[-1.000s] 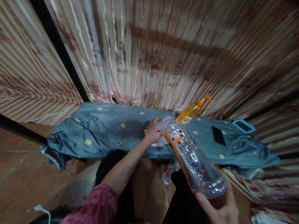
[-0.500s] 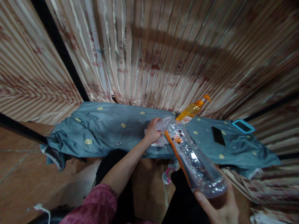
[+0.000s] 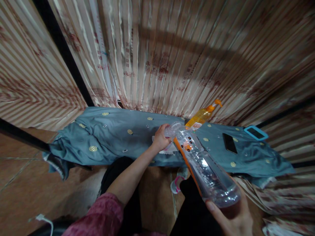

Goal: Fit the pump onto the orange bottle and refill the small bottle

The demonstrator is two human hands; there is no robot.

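Observation:
My right hand (image 3: pixel 232 216) is wrapped round the base of a large clear plastic bottle (image 3: pixel 209 170). The bottle lies tilted in the air, its neck up and to the left, with an orange strip and an orange label on it. At the neck end, my left hand (image 3: pixel 161 139) is closed round a small clear plastic piece (image 3: pixel 171 130); whether this is a separate container or part of the bottle I cannot tell. Just behind the neck, on the cloth, stands a pump bottle (image 3: pixel 200 117) of orange-yellow liquid with an orange pump head. A pale lacy item (image 3: pixel 168 151) lies partly hidden under my left hand.
A grey-blue patterned cloth (image 3: pixel 110 131) covers the long, narrow bench before me. On its right part lie a black phone (image 3: pixel 230 143) and a blue-framed object (image 3: pixel 256 133). Striped curtains (image 3: pixel 157 59) hang behind, with dark poles (image 3: pixel 62 49) at the sides.
Both hands keep their hold in almost the same places. The base of the large bottle has shifted very slightly down and to the right.

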